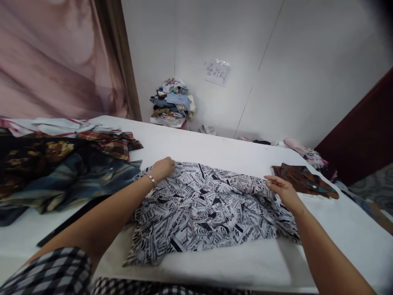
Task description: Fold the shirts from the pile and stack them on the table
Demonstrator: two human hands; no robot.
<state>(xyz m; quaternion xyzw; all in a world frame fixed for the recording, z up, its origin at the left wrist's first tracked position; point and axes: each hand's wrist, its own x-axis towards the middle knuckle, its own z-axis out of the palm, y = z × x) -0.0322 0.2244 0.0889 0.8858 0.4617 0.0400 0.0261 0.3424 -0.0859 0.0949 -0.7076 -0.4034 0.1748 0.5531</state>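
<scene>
A white shirt (211, 209) with black newspaper-style print lies spread across the table in front of me, its surface wrinkled and its near edge close to the table's front. My left hand (163, 169), with a bracelet at the wrist, is closed on the shirt's far edge at the left. At the far right corner, my right hand (281, 189) pinches the cloth between thumb and fingers. Small buttons show on the left part of the shirt. Part of the right side hangs in folds below my right hand.
The white table (172, 143) carries a heap of shirts (76, 168) on the left and a folded brown patterned shirt (303, 180) on the right. Behind it rises a tall pile of clothes (173, 102). A paper sign (216, 73) hangs on the wall.
</scene>
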